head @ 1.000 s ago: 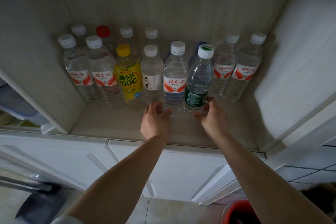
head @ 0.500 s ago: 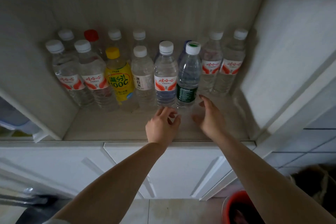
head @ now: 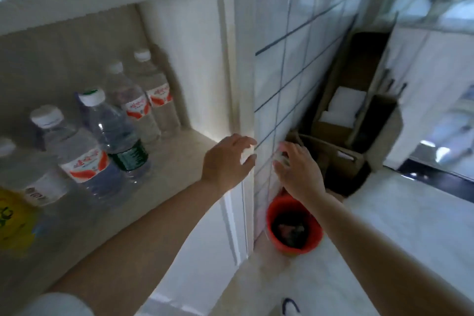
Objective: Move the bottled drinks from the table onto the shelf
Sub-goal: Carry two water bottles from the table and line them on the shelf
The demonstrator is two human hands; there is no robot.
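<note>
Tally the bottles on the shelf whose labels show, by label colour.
Red-and-white label bottles: 3
Green label bottle: 1
White label bottle: 1
Yellow label bottle: 1
Total: 6

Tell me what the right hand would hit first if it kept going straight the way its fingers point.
Probably the tiled wall: the right hand points up and left toward it, empty. Depth is unclear.

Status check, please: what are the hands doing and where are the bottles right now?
Left hand and right hand open, holding nothing, clear of the shelf. Bottles upright on it. Red bucket on the floor below.
</note>
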